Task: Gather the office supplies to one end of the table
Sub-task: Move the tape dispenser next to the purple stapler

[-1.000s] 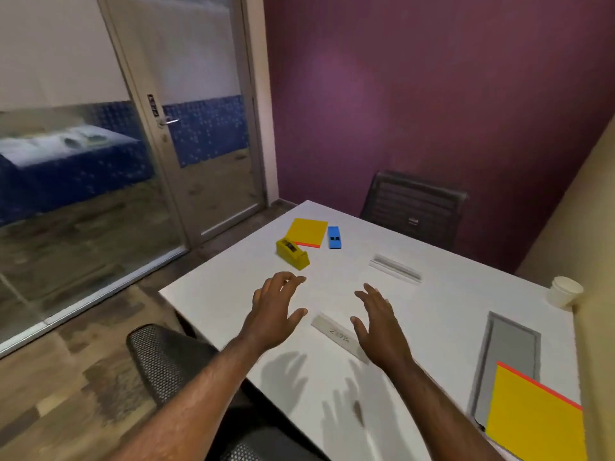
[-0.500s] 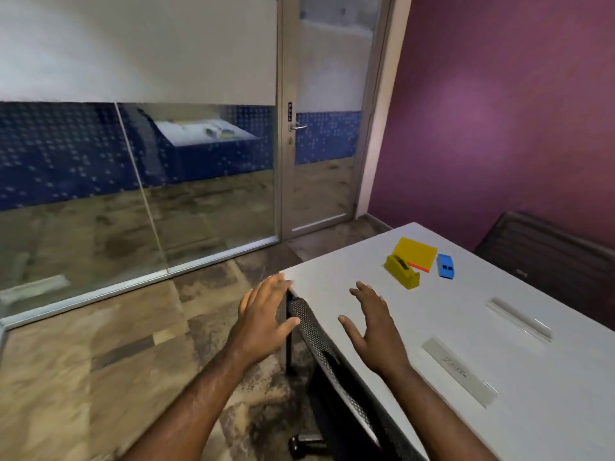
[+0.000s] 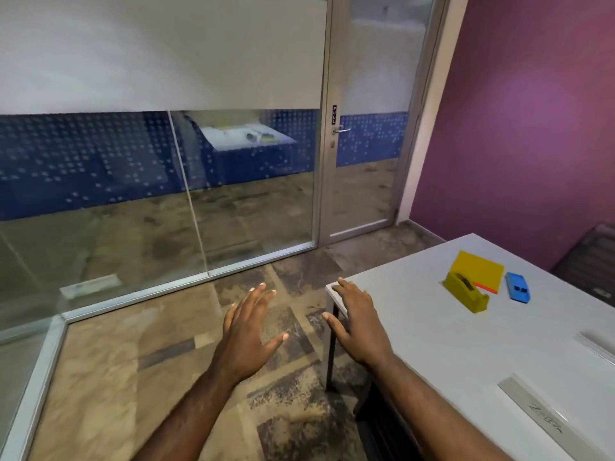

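A white table [image 3: 432, 344] fills the right side. On its far end lie a yellow notepad [image 3: 481, 268], a yellow tape dispenser [image 3: 466, 291] in front of it, and a blue stapler [image 3: 517, 287] to the right. A clear ruler [image 3: 545, 419] lies near the front right, and another clear ruler [image 3: 599, 348] shows at the right edge. My left hand [image 3: 248, 334] hovers over the floor, left of the table, fingers spread and holding nothing. My right hand [image 3: 357, 322] is open above the table's near left corner.
A glass wall [image 3: 159, 194] and glass door [image 3: 362, 144] stand to the left and ahead, with a purple wall [image 3: 519, 111] behind the table. A dark chair [image 3: 585, 264] sits at the far right. Another dark chair [image 3: 382, 424] is tucked under the table's near edge.
The view has swung further left, so the table and supplies have shifted to the right of the frame. Both hands stay open and spread, now near the table's left corner.
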Demonstrator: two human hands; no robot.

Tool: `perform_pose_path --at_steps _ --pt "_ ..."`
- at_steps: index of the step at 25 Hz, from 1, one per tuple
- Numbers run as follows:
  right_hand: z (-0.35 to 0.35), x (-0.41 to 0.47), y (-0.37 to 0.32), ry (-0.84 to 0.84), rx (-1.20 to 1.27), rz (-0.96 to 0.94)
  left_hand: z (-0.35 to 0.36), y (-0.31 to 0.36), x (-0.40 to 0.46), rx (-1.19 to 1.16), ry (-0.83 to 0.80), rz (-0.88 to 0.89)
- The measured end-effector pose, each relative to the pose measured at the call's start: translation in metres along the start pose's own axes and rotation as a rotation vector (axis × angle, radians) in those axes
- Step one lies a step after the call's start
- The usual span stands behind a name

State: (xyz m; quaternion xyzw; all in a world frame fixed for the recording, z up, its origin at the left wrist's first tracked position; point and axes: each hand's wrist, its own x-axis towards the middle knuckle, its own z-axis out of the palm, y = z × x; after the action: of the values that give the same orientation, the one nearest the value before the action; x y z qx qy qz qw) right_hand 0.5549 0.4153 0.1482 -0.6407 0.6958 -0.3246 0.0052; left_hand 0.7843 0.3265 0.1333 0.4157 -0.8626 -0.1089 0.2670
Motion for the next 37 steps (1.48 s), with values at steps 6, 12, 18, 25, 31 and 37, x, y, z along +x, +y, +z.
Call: perform_pose_path --at_steps 6,12,18,25,31,37 --pt "0.025 0.061 0.064 0.04 -0.037 0.076 0.044 -0.014 0.093 -0.013 -0.087 0.076" --pt "0.038 0.107 0.137 0.058 -0.028 0.211 0.101 -0.012 0.187 -0.044 -0.224 0.152" --pt "0.027 0.119 0.189 0.141 -0.087 0.394 0.167 0.007 0.269 -0.091 -0.371 0.31" --pt "0.044 0.122 0.236 0.158 -0.174 0.672 0.282 0.032 0.352 -0.11 -0.557 0.517" --pt "0.077 0.133 0.281 0.243 -0.204 0.928 0.371 0.049 0.408 -0.156 -0.731 0.753" --pt "0.079 0.139 0.338 0.392 -0.165 1.158 0.442 0.076 0.445 -0.161 -0.828 0.828"
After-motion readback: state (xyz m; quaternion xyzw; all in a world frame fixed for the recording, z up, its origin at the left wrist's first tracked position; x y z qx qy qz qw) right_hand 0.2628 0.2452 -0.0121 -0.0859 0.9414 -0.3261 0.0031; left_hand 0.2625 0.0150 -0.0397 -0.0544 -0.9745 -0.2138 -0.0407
